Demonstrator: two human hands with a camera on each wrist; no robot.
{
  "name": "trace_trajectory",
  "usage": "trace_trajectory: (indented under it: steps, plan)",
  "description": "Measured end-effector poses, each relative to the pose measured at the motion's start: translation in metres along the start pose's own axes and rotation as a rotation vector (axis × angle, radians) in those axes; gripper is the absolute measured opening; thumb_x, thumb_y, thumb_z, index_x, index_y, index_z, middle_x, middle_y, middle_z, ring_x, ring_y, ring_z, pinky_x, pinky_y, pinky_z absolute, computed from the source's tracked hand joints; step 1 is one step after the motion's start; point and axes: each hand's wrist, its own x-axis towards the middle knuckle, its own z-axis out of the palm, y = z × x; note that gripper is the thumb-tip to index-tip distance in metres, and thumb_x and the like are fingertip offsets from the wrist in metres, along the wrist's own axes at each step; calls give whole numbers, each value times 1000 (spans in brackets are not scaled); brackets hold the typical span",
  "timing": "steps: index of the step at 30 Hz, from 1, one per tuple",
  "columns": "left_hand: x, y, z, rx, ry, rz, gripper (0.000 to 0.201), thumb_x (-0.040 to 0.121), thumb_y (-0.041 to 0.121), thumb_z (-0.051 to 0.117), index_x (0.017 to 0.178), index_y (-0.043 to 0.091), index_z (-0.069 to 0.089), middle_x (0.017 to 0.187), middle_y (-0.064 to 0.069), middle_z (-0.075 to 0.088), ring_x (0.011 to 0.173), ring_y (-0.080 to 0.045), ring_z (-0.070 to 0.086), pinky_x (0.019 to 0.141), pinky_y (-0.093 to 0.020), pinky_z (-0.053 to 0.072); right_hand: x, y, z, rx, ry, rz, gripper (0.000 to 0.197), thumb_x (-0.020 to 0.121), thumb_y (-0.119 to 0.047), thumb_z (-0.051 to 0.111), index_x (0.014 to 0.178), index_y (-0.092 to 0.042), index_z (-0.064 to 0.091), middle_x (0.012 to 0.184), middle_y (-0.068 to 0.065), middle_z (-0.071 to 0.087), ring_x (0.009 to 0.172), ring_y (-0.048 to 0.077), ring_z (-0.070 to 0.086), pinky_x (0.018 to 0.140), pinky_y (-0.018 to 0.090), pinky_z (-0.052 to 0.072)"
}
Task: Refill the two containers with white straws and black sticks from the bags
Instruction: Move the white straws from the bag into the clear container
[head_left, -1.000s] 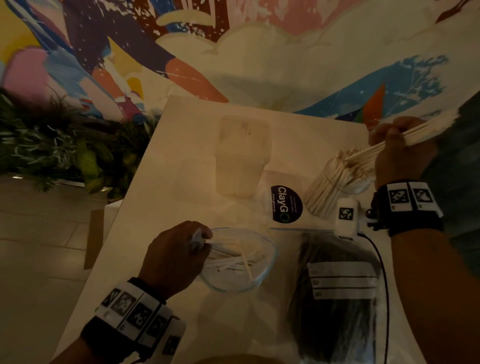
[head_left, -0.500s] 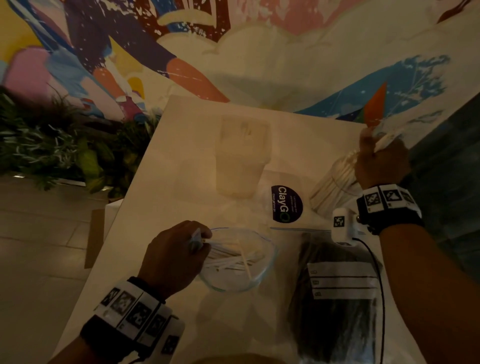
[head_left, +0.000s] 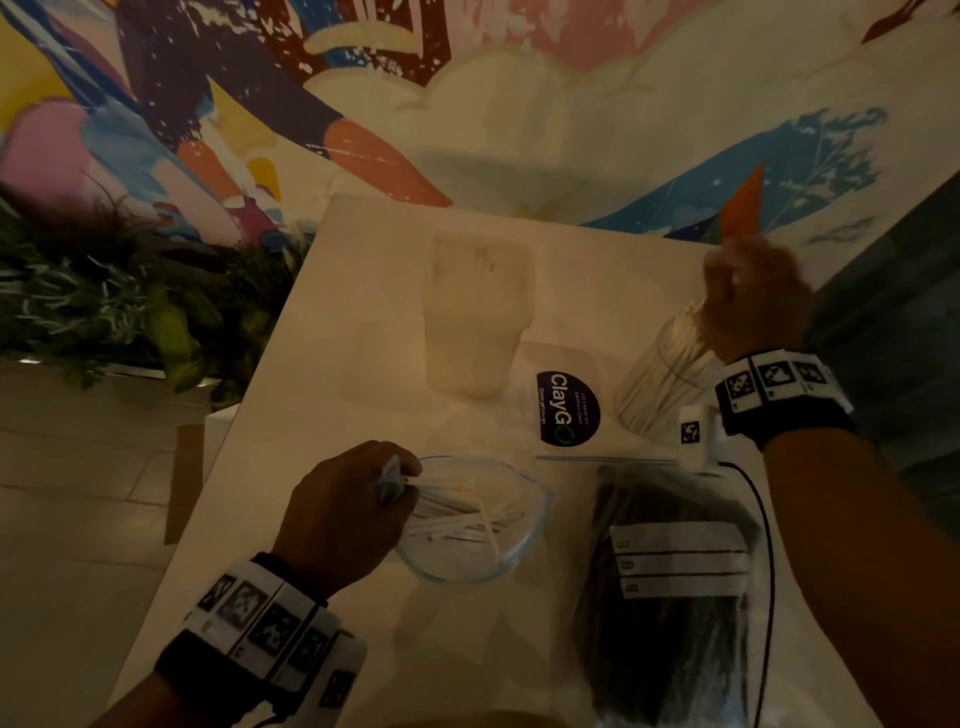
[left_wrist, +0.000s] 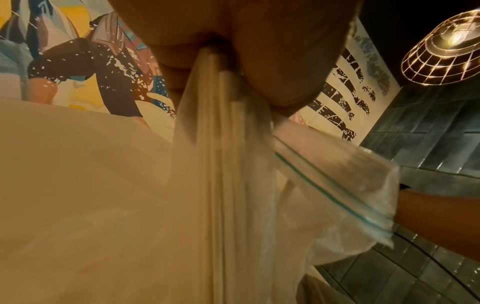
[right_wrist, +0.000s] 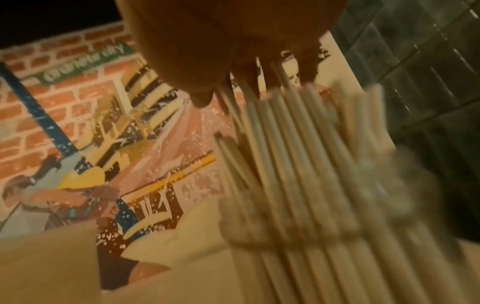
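Observation:
A clear round container (head_left: 660, 374) at the right of the table is packed with upright white straws (right_wrist: 298, 164). My right hand (head_left: 737, 291) is just above it, blurred, its fingertips (right_wrist: 202, 98) curled round the tops of a few straws. Near the table's front, my left hand (head_left: 400, 478) pinches the open mouth of a clear zip bag (head_left: 467, 519) holding several loose white straws. In the left wrist view my thumb and fingers squeeze the bag (left_wrist: 337, 185) and straw ends (left_wrist: 221, 123) together. A second zip bag of black sticks (head_left: 670, 623) lies flat at the front right, untouched.
An empty translucent square container (head_left: 478, 322) stands at the table's middle back. A dark round ClayGo sticker (head_left: 569, 408) lies between the containers. A black cable (head_left: 763, 519) runs along my right forearm. Plants (head_left: 104, 312) border the table (head_left: 322, 364) on the left.
My right hand has swung its bundle of white straws from slanting out to the right down into the round container. The left hand and its bag have stayed put.

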Motion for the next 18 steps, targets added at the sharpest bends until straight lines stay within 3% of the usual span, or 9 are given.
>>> trace_trajectory:
  steps: [2, 6, 10, 13, 16, 18]
  plan:
    - [0, 0, 0, -12, 8, -16, 14, 71, 33, 61, 84, 31, 62, 84, 10, 67, 71, -20, 64, 58, -36, 55, -6, 0, 8, -96, -278, 117, 65, 96, -56, 12, 103, -11, 60, 118, 22, 56, 111, 42, 51, 99, 61, 36]
    - [-2, 0, -1, 0, 16, -9, 14, 71, 31, 62, 84, 28, 64, 82, 8, 67, 68, -20, 63, 57, -36, 55, -8, 3, 8, -113, -247, 203, 63, 96, -59, 13, 137, -18, 39, 149, 18, 30, 135, 43, 27, 107, 65, 21]
    - [-2, 0, -1, 11, 18, -19, 13, 71, 32, 62, 83, 28, 65, 80, 9, 66, 67, -19, 62, 56, -33, 53, -14, -6, 8, -193, -540, 117, 58, 93, -62, 25, 139, -27, 33, 151, 13, 26, 136, 41, 24, 107, 62, 25]
    - [-1, 1, 1, -2, 25, -11, 12, 71, 31, 62, 83, 28, 64, 79, 9, 65, 66, -19, 62, 55, -32, 53, -15, -8, 10, -158, -490, 256, 64, 91, -66, 29, 141, -28, 31, 156, 12, 17, 141, 39, 15, 109, 64, 16]
    - [-2, 0, 1, -5, 22, 4, 12, 71, 30, 62, 83, 29, 64, 78, 10, 64, 65, -18, 62, 55, -34, 54, -15, -6, 11, -178, -527, 224, 50, 94, -53, 37, 135, -25, 41, 145, 16, 35, 131, 41, 33, 105, 59, 30]
    - [-2, -1, 1, -24, 30, -3, 13, 71, 30, 63, 84, 30, 63, 79, 12, 64, 67, -18, 62, 55, -35, 54, -15, -4, 12, -125, -440, 204, 36, 96, -33, 39, 123, -15, 54, 128, 21, 50, 117, 42, 47, 96, 53, 42]
